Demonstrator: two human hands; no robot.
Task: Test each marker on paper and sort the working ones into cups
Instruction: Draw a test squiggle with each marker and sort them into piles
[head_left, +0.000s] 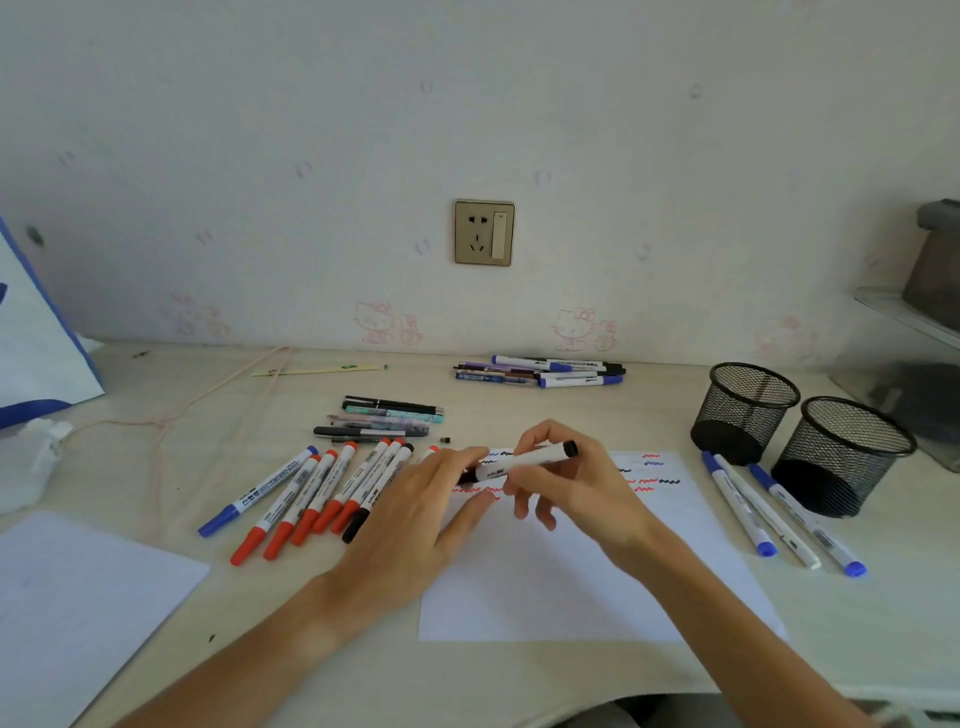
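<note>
The white-barrelled black marker (524, 460) is held over the white scribble-marked paper sheet (582, 561). Right hand (566, 483) fingers pinch the barrel; left hand (415, 514) fingers grip the capped end. Judged light, rigid, smooth: grasp mid-barrel.

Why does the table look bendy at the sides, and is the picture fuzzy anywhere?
Head view: the wide lens bows the table edge, so it curves down toward both sides. Light is soft and even, with faint shadows and no glare on the paper. Corners go soft: the grey thing at far right is blurred. The hands and marker are only slightly fuzzy.
</note>
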